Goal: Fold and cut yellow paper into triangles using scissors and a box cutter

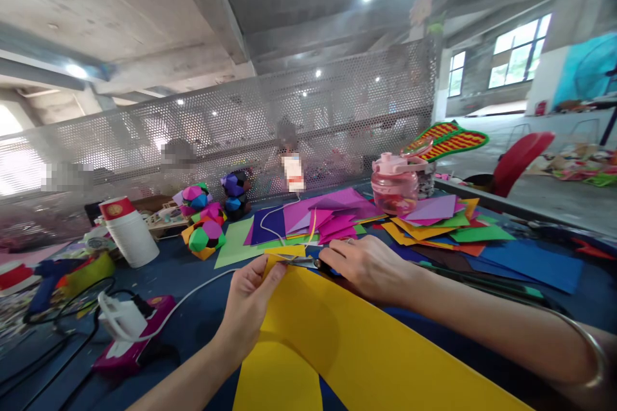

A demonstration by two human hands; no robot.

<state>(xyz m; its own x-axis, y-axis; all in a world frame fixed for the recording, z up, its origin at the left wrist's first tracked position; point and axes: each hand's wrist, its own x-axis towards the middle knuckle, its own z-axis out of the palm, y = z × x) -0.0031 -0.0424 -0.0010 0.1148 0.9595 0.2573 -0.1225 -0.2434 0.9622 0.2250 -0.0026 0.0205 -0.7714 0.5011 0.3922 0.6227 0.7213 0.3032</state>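
Observation:
A large yellow sheet of paper or foam [347, 327] spreads across the front of the table and runs off the lower edge of the view. My left hand [245, 302] pinches its upper left corner between thumb and fingers. From the right, my right hand [369, 266] grips a pair of scissors [306, 261] by the dark handles. The metal blades point left and lie at the sheet's top edge, close to my left fingertips. A smaller yellow piece [286, 249] sits just behind the blades. The exact blade opening is too small to make out.
Coloured sheets [328, 212] lie behind my hands, with a pink jug [394, 183] beyond. Coloured paper balls [205, 236] and stacked paper cups [129, 234] stand left. A purple power strip [132, 334] with cables lies front left. A perforated metal screen [328, 109] borders the back.

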